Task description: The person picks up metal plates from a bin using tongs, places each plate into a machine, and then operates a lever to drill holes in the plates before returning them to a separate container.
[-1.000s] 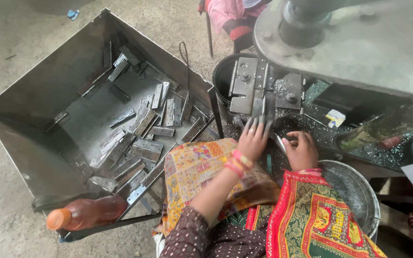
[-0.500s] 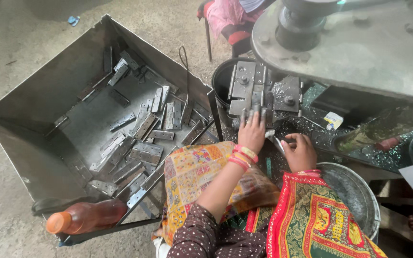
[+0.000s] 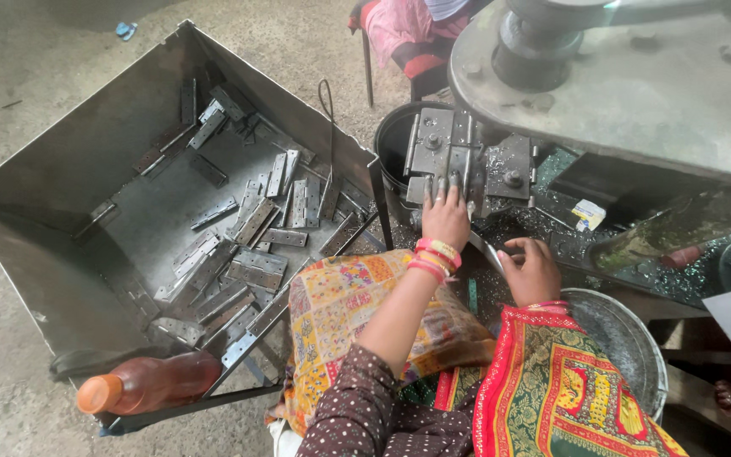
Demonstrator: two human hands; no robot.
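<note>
Reaching forward, left hand (image 3: 447,218) lies flat with fingers spread, fingertips (image 3: 442,182) touching the grey steel die block (image 3: 454,152) of the press machine. That grip is apart, clamped on nothing. Red and gold bangles (image 3: 433,258) sit on the wrist just behind it.

Right hand (image 3: 535,271) is curled, grip together around a thin flat grey metal strip (image 3: 486,251). The strip looks dull steel, narrow, tilted; it pokes out to the left of the grip toward the left wrist. How much of it sits inside the fist, cannot tell.

Die block: bolted plates, grey, oily, directly ahead of the left fingertips and up-left of the right grip. Large round grey machine body (image 3: 636,85) overhangs both hands from ahead-right. Black round bucket (image 3: 395,140) sits just left of the die block.

Far left of both grips: big open grey sheet-metal bin (image 3: 61,178) holding a loose pile of flat steel hinge plates (image 3: 251,254). Orange-capped plastic bottle of brown liquid (image 3: 150,382) lies on its side at the bin's near edge. Round metal basin (image 3: 628,338) sits just below-right of the right grip, by the red patterned cloth (image 3: 568,398).
</note>
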